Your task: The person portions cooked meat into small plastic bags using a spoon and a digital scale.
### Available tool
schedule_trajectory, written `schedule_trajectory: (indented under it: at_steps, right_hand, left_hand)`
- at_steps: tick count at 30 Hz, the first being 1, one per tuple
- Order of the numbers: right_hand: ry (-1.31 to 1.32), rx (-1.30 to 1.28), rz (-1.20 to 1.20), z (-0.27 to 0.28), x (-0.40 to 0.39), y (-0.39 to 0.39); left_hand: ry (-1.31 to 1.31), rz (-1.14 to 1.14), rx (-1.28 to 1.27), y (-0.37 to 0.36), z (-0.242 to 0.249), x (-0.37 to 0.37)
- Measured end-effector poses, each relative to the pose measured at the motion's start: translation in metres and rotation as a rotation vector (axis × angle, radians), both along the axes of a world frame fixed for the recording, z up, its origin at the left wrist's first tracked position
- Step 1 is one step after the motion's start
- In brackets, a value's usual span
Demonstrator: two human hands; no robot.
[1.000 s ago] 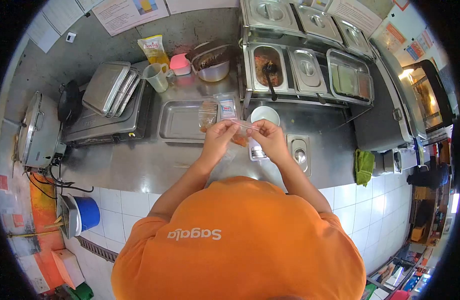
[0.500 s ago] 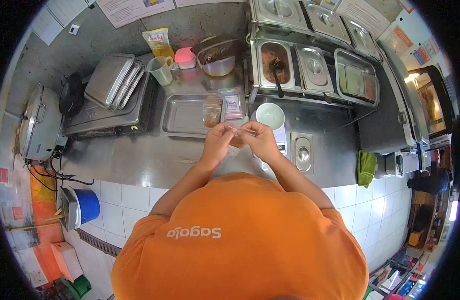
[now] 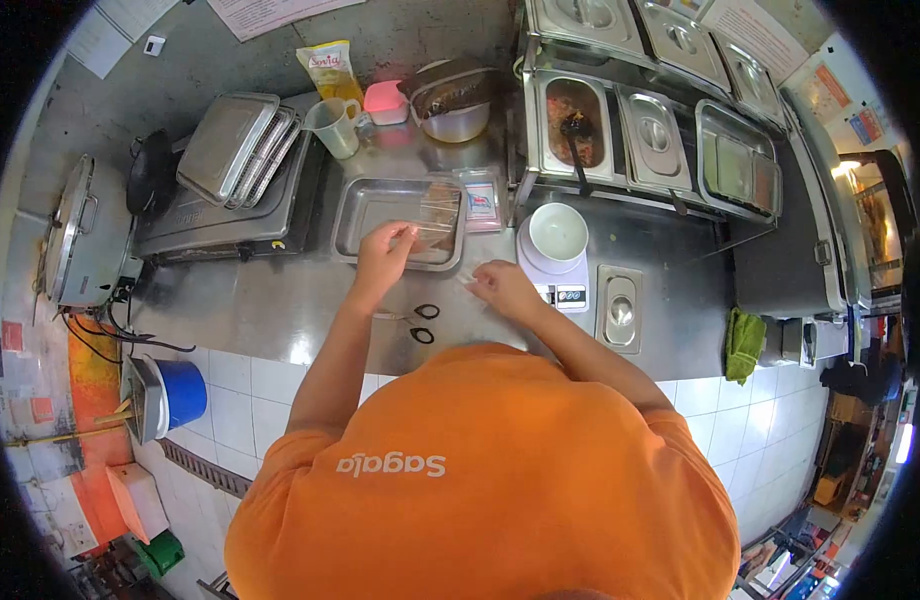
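Observation:
Over the near edge of the steel tray (image 3: 350, 215), my left hand (image 3: 381, 260) pinches the edge of a clear plastic bag (image 3: 436, 228) with something brownish inside. The bag lies over the tray's right end. My right hand (image 3: 508, 288) is apart from it, above the counter left of the white scale (image 3: 570, 296), fingers closed on a small whitish scrap (image 3: 467, 276). A white bowl (image 3: 559, 233) sits on the scale. Black-handled scissors (image 3: 422, 324) lie on the counter between my forearms. A packet with a blue and red label (image 3: 482, 203) is right of the tray.
Behind the tray are a clear jug (image 3: 334, 128), a pink container (image 3: 386, 102), a yellow pouch (image 3: 329, 72) and a large bowl (image 3: 454, 122). Stacked trays (image 3: 230, 150) stand left on a stove. A lidded steel pan (image 3: 619, 308) and green cloth (image 3: 745, 345) are right.
My hands have come apart: the left moved left with the bag, now over the tray, and the right stays near the scale with the scrap. The scissors' handles now show. The view has shifted slightly.

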State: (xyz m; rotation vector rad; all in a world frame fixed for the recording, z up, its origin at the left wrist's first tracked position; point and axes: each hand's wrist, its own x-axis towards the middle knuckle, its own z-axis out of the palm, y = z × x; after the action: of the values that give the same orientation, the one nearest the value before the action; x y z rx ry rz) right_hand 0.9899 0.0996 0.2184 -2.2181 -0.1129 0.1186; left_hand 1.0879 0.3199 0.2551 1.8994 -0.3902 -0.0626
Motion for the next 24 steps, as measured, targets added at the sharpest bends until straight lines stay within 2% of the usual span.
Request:
schedule_trajectory:
  at_steps: [1, 3, 5, 9, 11, 15, 17, 18, 20, 21, 23, 24]
  right_hand:
    - [-0.001, 0.004, 0.005, -0.012, 0.001, 0.003]
    - [-0.182, -0.32, 0.063, -0.041, 0.002, 0.008]
    - [-0.179, -0.32, 0.04, -0.056, 0.006, 0.01]
    - [-0.11, -0.248, 0.043, -0.067, 0.012, 0.002]
    - [-0.09, -0.256, 0.008, -0.066, 0.013, 0.001]
    - [-0.101, -0.201, -0.064, -0.046, 0.008, -0.004]
    - [-0.081, -0.225, -0.059, -0.041, 0.008, -0.003]
    - [-0.071, -0.248, -0.055, -0.042, 0.008, -0.004]
    - [-0.052, -0.275, -0.046, -0.06, 0.01, -0.002]
    - [-0.032, -0.301, -0.033, -0.064, 0.011, 0.0]
    - [-0.054, -0.293, -0.033, -0.068, 0.011, 0.0]
    - [-0.071, -0.285, -0.033, -0.069, 0.01, 0.0]
  left_hand:
    - [-0.012, -0.006, 0.053, 0.003, -0.007, 0.008]
    - [-0.027, -0.007, 0.109, 0.005, -0.03, 0.022]
    - [0.156, -0.023, 0.041, 0.002, -0.049, 0.035]
    - [0.172, -0.086, 0.015, -0.013, -0.079, 0.044]
    - [-0.472, 0.174, 0.18, -0.024, -0.086, 0.047]
    - [-0.469, 0.275, 0.133, -0.034, -0.056, 0.034]
    - [-0.081, 0.047, -0.099, -0.033, -0.05, 0.016]
    - [-0.08, 0.045, -0.099, -0.031, -0.049, 0.005]
    - [0.429, -0.213, -0.202, -0.026, -0.045, -0.015]
    - [0.425, -0.212, -0.202, -0.026, -0.037, -0.024]
    - [0.597, -0.282, 0.071, -0.025, -0.026, -0.04]
    - [0.597, -0.275, 0.071, -0.023, -0.033, -0.045]
